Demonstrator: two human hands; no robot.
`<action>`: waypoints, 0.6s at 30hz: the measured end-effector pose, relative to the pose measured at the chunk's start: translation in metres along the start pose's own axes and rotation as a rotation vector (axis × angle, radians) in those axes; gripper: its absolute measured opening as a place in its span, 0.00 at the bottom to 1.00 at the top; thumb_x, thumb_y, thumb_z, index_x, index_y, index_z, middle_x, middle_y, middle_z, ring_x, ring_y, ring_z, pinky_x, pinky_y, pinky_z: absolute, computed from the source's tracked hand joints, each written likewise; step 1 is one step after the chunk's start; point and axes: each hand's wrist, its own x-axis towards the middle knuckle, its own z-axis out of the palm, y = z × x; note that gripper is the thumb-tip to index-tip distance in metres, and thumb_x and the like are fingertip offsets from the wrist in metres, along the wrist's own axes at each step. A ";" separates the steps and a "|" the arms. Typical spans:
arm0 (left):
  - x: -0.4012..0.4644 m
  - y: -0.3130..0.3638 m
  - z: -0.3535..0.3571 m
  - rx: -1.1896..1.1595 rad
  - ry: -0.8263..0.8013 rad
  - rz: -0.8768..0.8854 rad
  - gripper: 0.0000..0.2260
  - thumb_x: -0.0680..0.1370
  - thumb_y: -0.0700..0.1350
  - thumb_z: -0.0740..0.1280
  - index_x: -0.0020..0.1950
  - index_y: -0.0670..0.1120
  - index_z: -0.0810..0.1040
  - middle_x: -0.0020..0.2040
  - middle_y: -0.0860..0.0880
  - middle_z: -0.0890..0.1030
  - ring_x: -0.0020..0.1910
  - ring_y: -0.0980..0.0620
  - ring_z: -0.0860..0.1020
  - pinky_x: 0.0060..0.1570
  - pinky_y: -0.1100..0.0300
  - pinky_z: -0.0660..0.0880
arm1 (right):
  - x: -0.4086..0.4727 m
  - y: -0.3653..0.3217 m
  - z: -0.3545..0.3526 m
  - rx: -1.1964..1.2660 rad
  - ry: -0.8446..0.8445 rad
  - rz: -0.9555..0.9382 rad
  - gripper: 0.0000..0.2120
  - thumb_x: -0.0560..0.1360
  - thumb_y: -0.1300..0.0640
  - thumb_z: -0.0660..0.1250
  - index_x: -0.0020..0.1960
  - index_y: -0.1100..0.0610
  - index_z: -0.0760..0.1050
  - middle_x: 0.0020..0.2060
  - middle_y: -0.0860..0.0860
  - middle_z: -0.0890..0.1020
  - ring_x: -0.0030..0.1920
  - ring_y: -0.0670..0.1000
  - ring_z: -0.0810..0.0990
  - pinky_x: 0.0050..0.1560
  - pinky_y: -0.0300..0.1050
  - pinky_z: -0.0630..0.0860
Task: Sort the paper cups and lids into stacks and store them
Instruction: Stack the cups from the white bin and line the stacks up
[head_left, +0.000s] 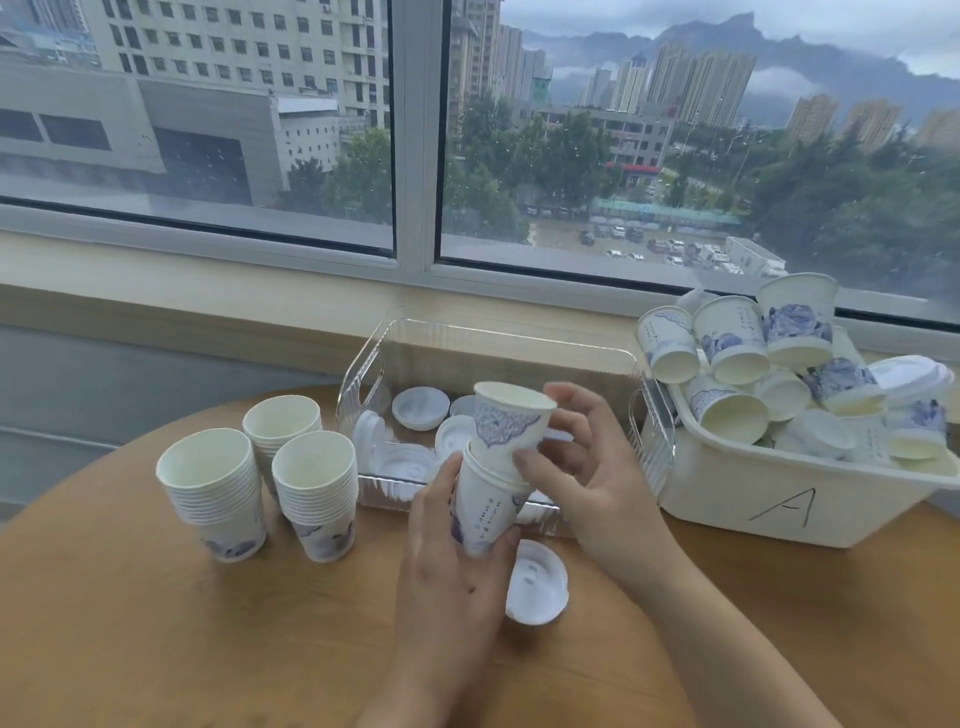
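I see a round wooden table (156, 623) whose curved edge runs along the left, with a wide bare stretch of top near me on the left and another near right, below the white bin (779, 499). That bin, marked with a letter A, sits at the far right, touching or just beside the clear plastic box (498, 343), which stands at the far middle against the window ledge (208, 291).

My left hand (452, 561) is wrapped around the lower cup (485, 506), fingers and thumb curled on its wall, holding it tilted above the table. My right hand (582, 467) pinches the upper cup (511, 426) by its side, and that cup's base sits partly inside the lower cup's mouth. Both cups are white paper with blue printed patterns; the lower one also carries a line of small dark characters.

Left of my hands stand three upright cup stacks (311, 493), close together, rims ringed tight. A single white lid (537, 582) lies flat on the table just right of my left hand. More white lids (421, 410) lie loose in the clear box. The white bin is heaped with jumbled cups (727, 338) lying on their sides, and lids among them.
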 end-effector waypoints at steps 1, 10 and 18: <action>-0.004 -0.001 -0.003 0.000 -0.007 -0.003 0.35 0.76 0.50 0.76 0.80 0.58 0.65 0.72 0.58 0.74 0.67 0.62 0.75 0.59 0.74 0.71 | -0.006 0.002 0.002 -0.022 -0.019 0.003 0.25 0.74 0.52 0.77 0.67 0.40 0.72 0.62 0.46 0.83 0.63 0.53 0.83 0.66 0.62 0.79; -0.019 -0.008 -0.017 -0.021 -0.024 -0.016 0.35 0.76 0.48 0.78 0.79 0.57 0.66 0.71 0.62 0.73 0.67 0.64 0.75 0.58 0.76 0.70 | -0.030 0.002 0.009 -0.134 -0.099 0.067 0.19 0.78 0.43 0.71 0.68 0.42 0.77 0.61 0.41 0.84 0.66 0.46 0.81 0.68 0.55 0.77; -0.021 -0.003 -0.014 -0.015 -0.054 0.006 0.35 0.74 0.60 0.71 0.80 0.57 0.65 0.72 0.67 0.70 0.66 0.69 0.72 0.59 0.78 0.67 | -0.040 0.003 0.001 -0.138 -0.062 0.098 0.18 0.78 0.42 0.70 0.66 0.44 0.78 0.60 0.43 0.85 0.64 0.46 0.82 0.65 0.51 0.79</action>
